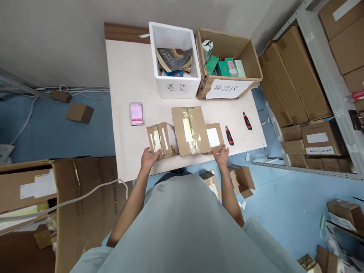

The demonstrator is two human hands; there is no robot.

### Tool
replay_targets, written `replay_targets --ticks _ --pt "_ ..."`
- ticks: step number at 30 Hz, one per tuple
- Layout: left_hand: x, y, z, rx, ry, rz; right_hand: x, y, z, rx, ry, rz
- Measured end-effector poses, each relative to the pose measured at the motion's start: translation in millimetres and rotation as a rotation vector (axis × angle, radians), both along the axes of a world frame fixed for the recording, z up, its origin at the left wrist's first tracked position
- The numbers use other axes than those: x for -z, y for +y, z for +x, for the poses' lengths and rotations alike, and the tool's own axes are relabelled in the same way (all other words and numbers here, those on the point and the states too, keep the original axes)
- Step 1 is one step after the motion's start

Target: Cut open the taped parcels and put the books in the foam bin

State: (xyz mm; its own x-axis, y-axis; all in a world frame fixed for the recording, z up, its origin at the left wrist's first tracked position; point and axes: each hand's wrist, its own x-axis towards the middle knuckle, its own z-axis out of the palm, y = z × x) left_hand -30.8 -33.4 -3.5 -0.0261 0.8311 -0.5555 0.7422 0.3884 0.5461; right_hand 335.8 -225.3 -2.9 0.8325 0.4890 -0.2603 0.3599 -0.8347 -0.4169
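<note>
Three taped cardboard boxes lie side by side near the front edge of the white table. My left hand (150,157) grips the near left corner of the left cardboard box (159,138), thumb on its top. The larger middle cardboard box (190,131) has shiny clear tape and a white label, and neither hand touches it. At the near right corner of the right cardboard box (214,135), my right hand (221,154) has its fingers closed on the edge. Part of that box is hidden behind the middle one.
Two red-and-black box cutters (229,135) (247,121) and a pink packet (137,113) lie on the table (125,76). Behind stand a white foam bin (178,88) with books and an open carton (253,70) with green boxes. Loaded shelving (321,64) rises right; a large carton (88,189) stands left.
</note>
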Motion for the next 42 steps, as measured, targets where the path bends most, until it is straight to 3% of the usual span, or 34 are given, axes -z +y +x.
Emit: replay_targets --ticks 6,9,12,17,20,25,29,33,37,42 --pt "-13.2 -5.4 28.0 0.110 -0.004 0.110 -13.4 16.6 26.4 0.051 -0.015 0.072" --pt "-14.9 0.4 28.4 0.092 0.007 0.081 -25.0 21.0 10.6 -0.039 -0.055 0.180" --pt "-16.2 6.1 27.6 0.092 0.000 0.045 -30.5 32.2 -19.7 -0.215 -0.007 0.292" --pt "-24.2 9.8 47.1 0.108 0.019 0.023 -24.5 59.3 -40.9 -0.335 -0.083 0.256" --pt "-28.3 13.6 76.2 0.136 0.040 0.024 -20.2 69.0 -18.8 -0.320 -0.126 0.255" --pt "-28.6 26.8 148.2 0.164 0.056 0.076 -18.2 82.2 52.3 -0.303 -0.126 0.286" --pt "-26.3 46.8 209.4 0.194 0.080 0.095 -17.0 98.8 110.0 -0.281 -0.120 0.287" --pt "-25.2 71.8 257.2 0.160 0.084 0.094 -15.6 117.4 149.5 -0.247 -0.115 0.321" --pt "-24.3 81.7 279.5 0.099 0.055 0.091 -14.4 128.8 166.0 -0.222 -0.104 0.348" --pt "-22.5 63.5 268.2 0.027 -0.015 0.103 -10.8 129.5 168.3 -0.220 -0.099 0.355"
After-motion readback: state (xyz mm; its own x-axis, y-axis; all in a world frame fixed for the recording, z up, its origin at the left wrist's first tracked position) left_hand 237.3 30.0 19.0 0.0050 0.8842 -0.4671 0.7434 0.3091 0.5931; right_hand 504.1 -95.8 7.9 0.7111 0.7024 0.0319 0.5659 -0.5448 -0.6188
